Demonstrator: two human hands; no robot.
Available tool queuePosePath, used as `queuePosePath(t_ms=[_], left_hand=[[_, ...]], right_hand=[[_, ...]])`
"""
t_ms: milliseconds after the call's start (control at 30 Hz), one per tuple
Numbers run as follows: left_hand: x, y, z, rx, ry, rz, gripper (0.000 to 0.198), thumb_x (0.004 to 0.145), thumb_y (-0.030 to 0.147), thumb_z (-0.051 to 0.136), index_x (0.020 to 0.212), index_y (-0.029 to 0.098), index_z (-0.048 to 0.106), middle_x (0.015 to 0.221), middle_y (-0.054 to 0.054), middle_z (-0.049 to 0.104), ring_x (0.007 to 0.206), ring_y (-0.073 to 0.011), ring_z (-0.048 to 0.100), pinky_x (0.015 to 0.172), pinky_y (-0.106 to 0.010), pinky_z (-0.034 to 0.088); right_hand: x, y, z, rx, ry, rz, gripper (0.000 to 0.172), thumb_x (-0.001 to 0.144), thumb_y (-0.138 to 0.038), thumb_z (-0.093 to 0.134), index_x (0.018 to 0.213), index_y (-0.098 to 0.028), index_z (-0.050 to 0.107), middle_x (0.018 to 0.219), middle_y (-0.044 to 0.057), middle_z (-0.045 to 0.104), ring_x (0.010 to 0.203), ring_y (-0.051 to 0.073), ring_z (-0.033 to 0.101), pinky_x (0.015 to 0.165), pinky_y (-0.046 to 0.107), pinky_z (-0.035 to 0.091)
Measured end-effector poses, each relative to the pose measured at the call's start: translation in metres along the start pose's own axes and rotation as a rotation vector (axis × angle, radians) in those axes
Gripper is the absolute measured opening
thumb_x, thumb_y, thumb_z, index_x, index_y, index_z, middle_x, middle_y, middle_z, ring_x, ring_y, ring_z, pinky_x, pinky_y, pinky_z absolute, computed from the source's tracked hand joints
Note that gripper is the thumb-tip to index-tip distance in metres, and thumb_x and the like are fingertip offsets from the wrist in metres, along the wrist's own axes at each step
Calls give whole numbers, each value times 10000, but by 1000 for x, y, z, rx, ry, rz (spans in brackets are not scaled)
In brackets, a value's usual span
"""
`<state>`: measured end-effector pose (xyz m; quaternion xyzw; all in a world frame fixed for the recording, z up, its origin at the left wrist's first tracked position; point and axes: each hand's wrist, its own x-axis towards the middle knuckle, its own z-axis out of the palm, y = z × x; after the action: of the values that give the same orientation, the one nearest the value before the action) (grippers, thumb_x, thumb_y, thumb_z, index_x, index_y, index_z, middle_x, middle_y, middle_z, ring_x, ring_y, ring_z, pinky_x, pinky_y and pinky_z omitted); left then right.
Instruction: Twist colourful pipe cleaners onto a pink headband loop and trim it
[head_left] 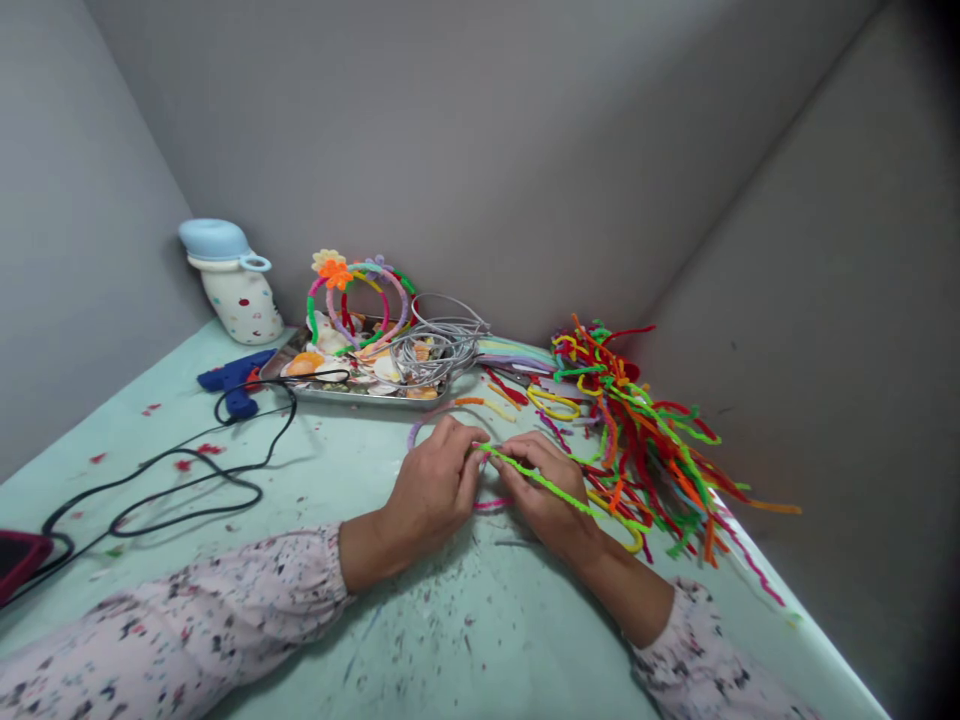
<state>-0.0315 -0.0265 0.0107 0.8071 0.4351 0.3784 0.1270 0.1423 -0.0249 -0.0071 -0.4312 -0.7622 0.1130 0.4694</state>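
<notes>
My left hand [433, 478] and my right hand [546, 492] meet above the middle of the table, fingertips pinched close together. Between them is the end of a bright green pipe cleaner [559, 488], whose long tail runs right across the back of my right hand. A hoop [415, 432] wrapped in coloured pipe cleaner, lilac and orange at the far side and pink near me, passes under my hands. My left fingers grip it where the green end meets it. Most of the hoop and the exact contact at the fingertips are hidden.
Behind stands a metal tray [360, 398] with shells, finished hoops [310, 318] and a coil of grey wire [435, 350]. Right lies a tangled heap of pipe cleaners [637, 430]. Left are a blue glue gun [238, 375], a black cord [259, 495], a bottle [244, 305] and a phone [22, 565].
</notes>
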Motion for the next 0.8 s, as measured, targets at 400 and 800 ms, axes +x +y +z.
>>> queuePosePath(t_ms=[400, 800], left_hand=[[1, 0, 1, 5, -11, 12, 166, 911, 161, 415, 941, 172, 577, 880, -43, 510, 829, -172, 528, 744, -304, 450], [-1, 0, 0, 60, -58, 48, 205, 908, 148, 402, 970, 163, 597, 891, -58, 521, 833, -179, 536, 752, -321, 465]], right_hand=[[-2, -2, -1, 41, -25, -12, 65, 844, -174, 624, 887, -212, 654, 829, 21, 644, 745, 146, 611, 671, 267, 494], [-2, 2, -2, -19, -22, -113, 188, 868, -166, 580, 1036, -236, 625, 952, 46, 633, 833, 161, 615, 695, 280, 530]])
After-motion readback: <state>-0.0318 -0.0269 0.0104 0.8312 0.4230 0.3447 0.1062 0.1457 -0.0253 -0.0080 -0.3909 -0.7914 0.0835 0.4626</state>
